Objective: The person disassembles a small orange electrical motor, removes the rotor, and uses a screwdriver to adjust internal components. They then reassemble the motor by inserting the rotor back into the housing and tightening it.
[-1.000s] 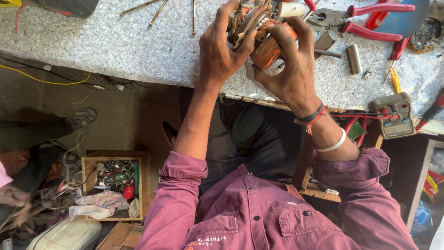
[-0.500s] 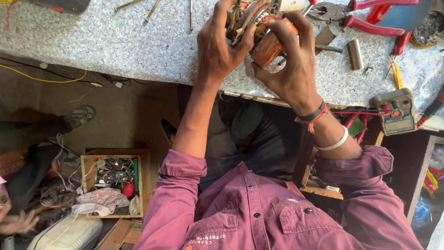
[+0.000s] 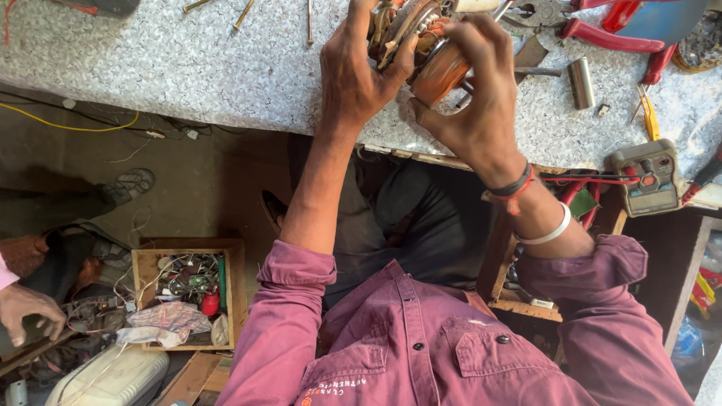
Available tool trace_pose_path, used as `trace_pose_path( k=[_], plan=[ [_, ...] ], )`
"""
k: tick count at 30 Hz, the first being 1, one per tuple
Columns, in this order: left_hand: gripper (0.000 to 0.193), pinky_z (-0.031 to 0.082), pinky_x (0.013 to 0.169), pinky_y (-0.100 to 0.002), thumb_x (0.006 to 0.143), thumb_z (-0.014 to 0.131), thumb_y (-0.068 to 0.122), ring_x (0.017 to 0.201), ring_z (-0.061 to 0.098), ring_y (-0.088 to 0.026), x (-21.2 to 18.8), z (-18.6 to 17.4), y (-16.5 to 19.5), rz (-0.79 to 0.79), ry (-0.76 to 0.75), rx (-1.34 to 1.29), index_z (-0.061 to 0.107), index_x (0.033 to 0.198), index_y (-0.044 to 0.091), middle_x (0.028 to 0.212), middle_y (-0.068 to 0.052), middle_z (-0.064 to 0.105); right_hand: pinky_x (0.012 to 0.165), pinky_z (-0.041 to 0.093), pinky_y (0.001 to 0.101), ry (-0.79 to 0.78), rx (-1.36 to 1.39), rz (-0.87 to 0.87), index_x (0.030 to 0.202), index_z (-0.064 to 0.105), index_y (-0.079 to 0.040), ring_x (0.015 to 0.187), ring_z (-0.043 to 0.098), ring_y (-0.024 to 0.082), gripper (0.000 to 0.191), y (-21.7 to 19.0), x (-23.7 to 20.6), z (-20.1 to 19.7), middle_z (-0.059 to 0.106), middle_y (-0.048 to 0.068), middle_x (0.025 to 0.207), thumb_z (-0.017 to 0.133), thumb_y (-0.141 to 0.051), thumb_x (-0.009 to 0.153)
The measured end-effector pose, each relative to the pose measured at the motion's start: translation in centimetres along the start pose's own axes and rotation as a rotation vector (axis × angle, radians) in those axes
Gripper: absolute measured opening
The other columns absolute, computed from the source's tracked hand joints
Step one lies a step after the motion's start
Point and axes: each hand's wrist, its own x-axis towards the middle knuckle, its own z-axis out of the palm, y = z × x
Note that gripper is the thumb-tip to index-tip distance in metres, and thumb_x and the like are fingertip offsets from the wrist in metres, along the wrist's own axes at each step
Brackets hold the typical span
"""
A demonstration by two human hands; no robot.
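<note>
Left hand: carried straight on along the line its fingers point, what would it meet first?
The left hand already grips the copper-wound motor part; that comes first. Beyond lies the speckled worktop, as far as depth shows.

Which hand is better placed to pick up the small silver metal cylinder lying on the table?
Probably the right hand: it is nearer the small silver metal cylinder. The left hand is farther away, gripping the copper-wound motor part.

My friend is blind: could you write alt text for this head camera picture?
Both hands, left hand and right hand, grip a copper-wound motor part with orange windings over a speckled grey stone worktop. Red-handled pliers and a grey handheld meter lie nearby.
</note>
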Motion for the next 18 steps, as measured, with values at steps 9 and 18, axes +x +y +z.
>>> trace_pose_path(
  k=[9,18],
  plan=[
    [0.054,0.068,0.075,-0.033,0.107,0.066,0.043,0.089,0.078,-0.022,-0.2,0.4,-0.7,0.022,0.000,0.021,0.045,0.141,0.007,0.099,-0.010,0.071,0.104,0.060,0.0359,-0.112,0.841,0.431,0.154,0.038,-0.015,0.120,0.063,0.024,0.088,1.4,-0.5,-0.1,0.060,0.012,0.137,0.094,-0.010,0.086],
    [0.058,0.066,0.074,-0.034,0.107,0.067,0.045,0.087,0.077,-0.021,-0.3,0.5,-0.9,0.029,-0.003,0.021,0.043,0.143,0.006,0.097,-0.009,0.070,0.097,0.060,0.0383,0.026,-0.089,-0.187,0.143,0.047,-0.012,0.128,0.056,0.032,0.085,1.0,-0.7,0.3,0.046,0.021,0.139,0.095,-0.003,0.073]
  ],
)
